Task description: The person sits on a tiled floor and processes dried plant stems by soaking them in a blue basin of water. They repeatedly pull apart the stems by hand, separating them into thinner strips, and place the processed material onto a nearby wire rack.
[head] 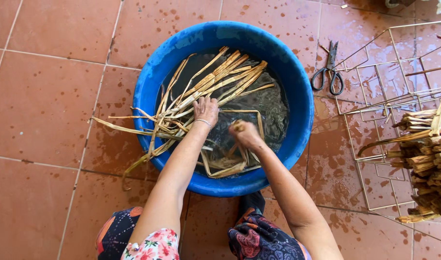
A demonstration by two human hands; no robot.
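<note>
At frame centre a blue basin (297, 82) of dark water sits on the wet red tile floor (47, 110). The left hand (206, 110) lies spread flat on the dried fibre strips (215, 79) fanning toward the upper basin. The right hand (244, 135) is closed around one strip end. Scissors (330, 72) lie at upper right, beside a wire rack (389, 96).
</note>
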